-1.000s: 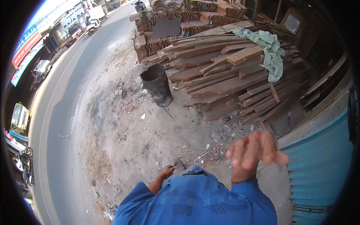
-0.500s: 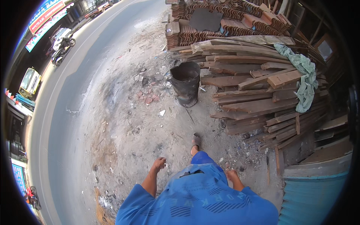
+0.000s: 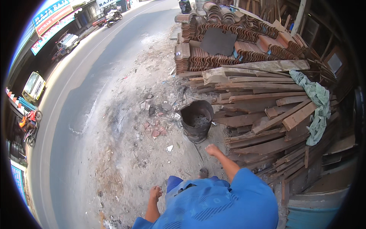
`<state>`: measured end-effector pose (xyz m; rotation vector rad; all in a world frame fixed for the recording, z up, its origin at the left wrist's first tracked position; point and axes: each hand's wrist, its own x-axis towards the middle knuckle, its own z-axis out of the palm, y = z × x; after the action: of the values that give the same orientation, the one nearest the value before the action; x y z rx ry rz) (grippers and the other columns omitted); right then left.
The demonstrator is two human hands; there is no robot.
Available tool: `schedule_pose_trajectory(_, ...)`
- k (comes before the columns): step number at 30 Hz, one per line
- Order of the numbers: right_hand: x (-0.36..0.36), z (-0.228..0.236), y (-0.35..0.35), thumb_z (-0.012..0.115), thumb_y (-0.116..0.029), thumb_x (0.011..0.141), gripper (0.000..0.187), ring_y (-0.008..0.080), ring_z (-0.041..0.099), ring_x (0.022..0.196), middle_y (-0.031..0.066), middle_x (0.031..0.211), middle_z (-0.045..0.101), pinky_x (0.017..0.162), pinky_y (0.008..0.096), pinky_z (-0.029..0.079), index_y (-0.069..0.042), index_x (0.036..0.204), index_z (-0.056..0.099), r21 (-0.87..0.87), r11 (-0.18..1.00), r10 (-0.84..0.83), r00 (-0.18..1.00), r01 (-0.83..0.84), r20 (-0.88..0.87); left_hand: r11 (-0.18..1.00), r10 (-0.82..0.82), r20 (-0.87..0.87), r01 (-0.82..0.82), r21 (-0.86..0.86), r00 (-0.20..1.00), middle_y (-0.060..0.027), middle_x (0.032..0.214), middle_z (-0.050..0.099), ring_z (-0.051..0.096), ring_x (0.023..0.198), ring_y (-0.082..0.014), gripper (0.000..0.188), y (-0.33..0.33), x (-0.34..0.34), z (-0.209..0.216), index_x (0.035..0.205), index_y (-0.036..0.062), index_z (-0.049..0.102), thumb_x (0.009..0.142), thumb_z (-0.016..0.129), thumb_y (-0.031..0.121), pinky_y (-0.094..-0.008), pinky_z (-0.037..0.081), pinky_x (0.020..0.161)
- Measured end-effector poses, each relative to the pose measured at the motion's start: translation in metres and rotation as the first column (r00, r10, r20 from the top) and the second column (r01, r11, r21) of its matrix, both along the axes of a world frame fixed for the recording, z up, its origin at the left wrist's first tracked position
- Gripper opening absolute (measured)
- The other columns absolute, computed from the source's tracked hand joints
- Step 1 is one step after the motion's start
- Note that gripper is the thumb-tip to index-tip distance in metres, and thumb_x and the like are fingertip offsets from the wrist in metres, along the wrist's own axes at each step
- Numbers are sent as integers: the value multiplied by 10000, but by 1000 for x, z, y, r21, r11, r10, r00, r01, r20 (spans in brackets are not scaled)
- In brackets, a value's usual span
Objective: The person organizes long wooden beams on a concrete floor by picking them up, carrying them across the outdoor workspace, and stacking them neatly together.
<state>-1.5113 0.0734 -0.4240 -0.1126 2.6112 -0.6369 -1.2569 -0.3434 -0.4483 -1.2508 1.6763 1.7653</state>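
My right hand [image 3: 211, 149] is stretched forward with its fingers closed, and I see nothing in it. Just beyond it stands a dark, worn bucket-like container [image 3: 195, 132] with a ragged rim and greyish debris at its bottom; hand and container look apart. Lower and to the left, my left hand [image 3: 155, 192] hangs beside my body with its fingers curled in, no object visible in it. Bare dusty ground [image 3: 133, 168] lies under both hands.
Right of the container is a stack of wooden planks [image 3: 263, 110] with jutting ends and a green cloth [image 3: 317, 110] over it. Behind sit piled roof tiles [image 3: 213, 61] under a dark sheet [image 3: 218, 41]. Broken tile pieces [image 3: 155, 132] litter the ground. A road [image 3: 72, 99] with vehicles runs along the left.
I have stepped forward, so the container, planks and tiles appear nearer. My right hand has swung forward toward the container, and my left hand has dropped back. Vehicles on the road have shifted.
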Motion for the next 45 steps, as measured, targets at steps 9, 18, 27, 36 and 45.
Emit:
schedule_pose_trajectory(9, -192, 18, -186, 505, -321, 798, 338, 349, 610, 815, 211, 857, 630, 725, 415, 462, -9, 832, 631, -435, 889, 101, 989, -139, -110, 912, -349, 353, 401, -87, 868, -85, 817, 599, 557, 576, -186, 305, -59, -43, -11, 1049, 4, 545, 862, 520, 244, -299, 439, 484)
schedule_pose_trajectory(18, -234, -38, -218, 482, -391, 802, 442, 371, 550, 1039, 218, 1082, 592, 889, 431, 429, -25, 979, 654, 93, 995, 2, 949, -33, 315, 979, -179, 90, 187, -79, 980, -92, 810, 584, 543, 541, -189, 341, -234, -328, -26, 1073, -8, 537, 864, 522, 261, -285, 412, 441)
schedule_pose_trajectory(27, -365, -97, -236, 522, -466, 780, 452, 340, 589, 991, 188, 1039, 617, 834, 382, 461, -71, 936, 675, 43, 985, -173, 901, 170, 399, 976, -216, -283, 205, -68, 934, -103, 1024, 582, 578, 746, -178, 411, -303, -720, 37, 1212, 45, 453, 892, 519, 294, -280, 459, 592)
schedule_pose_trajectory(36, -680, -67, -264, 467, -390, 810, 437, 324, 640, 767, 180, 773, 656, 705, 414, 493, -6, 793, 674, 119, 992, 4, 952, -43, 305, 986, -111, -86, 100, -131, 990, -73, 870, 572, 566, 642, -168, 307, -349, -883, 25, 1083, 34, 524, 884, 520, 268, -263, 442, 510)
schedule_pose_trajectory(45, -1006, -5, -296, 512, -334, 756, 338, 312, 633, 827, 183, 845, 653, 726, 401, 476, -42, 818, 671, -220, 911, -358, 934, 348, -4, 938, -317, 370, 346, -12, 873, -134, 989, 612, 605, 731, -277, 338, -364, -931, -30, 1108, 22, 534, 853, 511, 243, -393, 494, 593)
